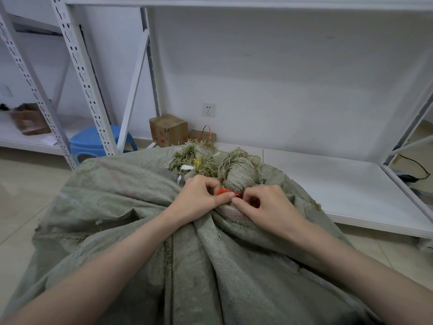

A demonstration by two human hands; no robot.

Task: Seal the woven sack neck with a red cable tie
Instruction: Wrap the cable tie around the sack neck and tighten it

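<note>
A large grey-green woven sack (131, 198) fills the lower half of the view. Its gathered neck (241, 174) sticks up at the centre with frayed fibres on top. A red cable tie (222, 191) wraps the base of the neck, and only a short piece shows between my fingers. My left hand (199, 198) pinches the tie from the left. My right hand (264, 202) pinches it from the right, fingers curled, with more red showing under them. The two hands nearly touch at the neck.
A white metal shelving rack (79, 66) stands to the left, and a low white shelf board (351, 184) runs behind and to the right. A blue plastic stool (93, 141), cardboard boxes (168, 129) and a wall socket (208, 109) sit behind the sack. A black cable (419, 167) lies at far right.
</note>
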